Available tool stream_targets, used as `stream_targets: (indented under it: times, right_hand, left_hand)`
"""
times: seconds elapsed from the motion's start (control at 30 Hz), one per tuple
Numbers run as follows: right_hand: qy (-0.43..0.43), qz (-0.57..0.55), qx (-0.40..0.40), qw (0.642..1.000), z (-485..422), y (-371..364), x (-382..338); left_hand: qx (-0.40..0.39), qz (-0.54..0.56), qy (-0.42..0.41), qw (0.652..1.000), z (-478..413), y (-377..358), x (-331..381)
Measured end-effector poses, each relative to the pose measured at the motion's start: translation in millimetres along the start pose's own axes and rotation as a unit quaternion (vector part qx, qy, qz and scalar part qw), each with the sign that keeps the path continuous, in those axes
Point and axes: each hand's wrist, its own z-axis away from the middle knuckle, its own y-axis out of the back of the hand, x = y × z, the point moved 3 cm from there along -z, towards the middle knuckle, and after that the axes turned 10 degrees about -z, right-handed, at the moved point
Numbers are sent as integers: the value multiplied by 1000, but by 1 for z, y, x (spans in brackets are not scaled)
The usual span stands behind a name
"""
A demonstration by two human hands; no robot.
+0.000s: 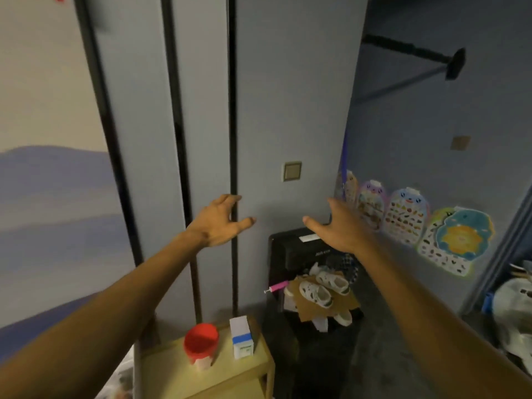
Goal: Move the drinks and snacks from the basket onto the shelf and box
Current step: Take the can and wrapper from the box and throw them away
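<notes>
Grey wall panels fill most of my view, and both hands are raised in front of them with nothing in either: my left hand (220, 221) has its fingers spread and curled, my right hand (335, 226) is open with the thumb out. No basket shows anywhere, so I cannot say which way the remaining drinks and snacks lie. Near me, low and left of centre, a pale wooden shelf (172, 378) carries a red-lidded cup (200, 345) and, just right of it, a small white carton (241, 336), both upright. I judge the left hand nearer that shelf. Right of it, white shoes (324, 287) lie on cardboard.
</notes>
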Motion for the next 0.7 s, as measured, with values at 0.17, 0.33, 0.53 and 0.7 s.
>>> stream_targets:
  times: [0.17,0.33,0.53,0.7]
  right_hand:
    - [27,0,-58,998,11,-69,-57]
    - [65,-16,-130,989,16,-154,-121]
    - [118,-19,-190,974,11,-268,-201]
    - [129,-13,-240,962,9,-371,-250]
  left_hand:
    - [4,-1,100,995,68,23,-65]
    - [18,-12,187,982,135,46,-151]
    - [18,-29,248,968,191,57,-249]
    - [-7,-18,287,958,228,41,-350]
